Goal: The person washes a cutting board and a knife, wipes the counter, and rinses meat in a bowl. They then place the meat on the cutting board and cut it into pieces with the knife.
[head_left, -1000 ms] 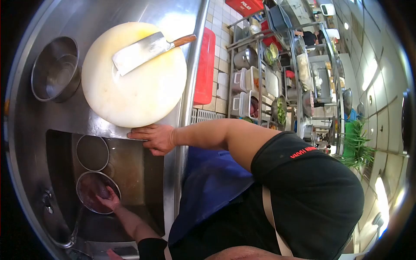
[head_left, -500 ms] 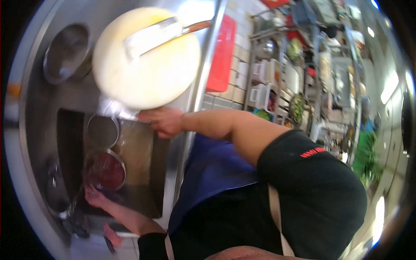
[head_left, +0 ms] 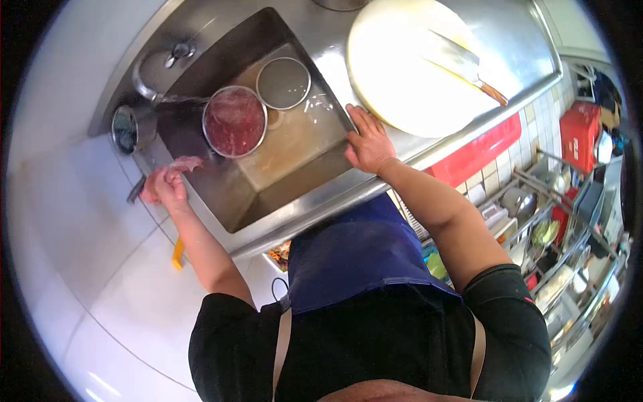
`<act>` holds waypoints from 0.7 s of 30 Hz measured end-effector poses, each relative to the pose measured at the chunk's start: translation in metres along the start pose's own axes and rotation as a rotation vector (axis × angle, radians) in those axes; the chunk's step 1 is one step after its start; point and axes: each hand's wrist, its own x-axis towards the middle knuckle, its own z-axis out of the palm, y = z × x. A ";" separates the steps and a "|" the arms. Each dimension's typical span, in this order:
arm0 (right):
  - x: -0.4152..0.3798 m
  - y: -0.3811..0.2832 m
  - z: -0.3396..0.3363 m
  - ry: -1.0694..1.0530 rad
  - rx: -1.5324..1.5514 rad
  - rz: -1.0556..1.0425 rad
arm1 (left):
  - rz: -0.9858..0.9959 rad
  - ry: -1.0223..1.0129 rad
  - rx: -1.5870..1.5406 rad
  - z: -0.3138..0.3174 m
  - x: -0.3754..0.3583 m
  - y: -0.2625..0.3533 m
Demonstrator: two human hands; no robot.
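My left hand (head_left: pixel 167 189) is at the left edge of the sink (head_left: pixel 207 201), its fingers closed around a piece of pink raw meat (head_left: pixel 185 163). A dark handle-like object (head_left: pixel 136 190) shows beside that hand. My right hand (head_left: pixel 370 142) lies with fingers spread on the metal rim, beside the thick round cutting board (head_left: pixel 395 74). On the board rests a cleaver (head_left: pixel 455 59) with a wooden handle. In the sink, water from the tap (head_left: pixel 146 86) runs into a metal bowl (head_left: pixel 234 122) of red meat in reddish liquid. A second round metal bowl (head_left: pixel 284 83) touches it and holds cloudy water.
A metal pot (head_left: pixel 126 129) stands at the sink's left corner. Below the counter's front edge are a red plastic tub (head_left: pixel 479 151) and a yellow object (head_left: pixel 177 254). Metal shelving (head_left: pixel 536 221) with containers and vegetables stands at the right, near a red box (head_left: pixel 579 134).
My left hand has moved from beside the meat bowl to the meat at the sink's left edge. My right hand stays by the board. The whole view has turned.
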 end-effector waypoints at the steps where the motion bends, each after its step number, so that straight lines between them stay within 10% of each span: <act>1: 0.000 0.000 0.000 -0.003 0.000 -0.033 | 0.025 0.020 -0.010 -0.007 -0.017 0.006; 13: -0.002 0.000 0.013 0.045 -0.124 -0.097 | 0.028 0.306 0.513 -0.095 -0.361 0.083; 21: -0.003 0.002 0.023 0.116 -0.230 -0.214 | -0.463 0.448 0.831 -0.223 -0.561 0.003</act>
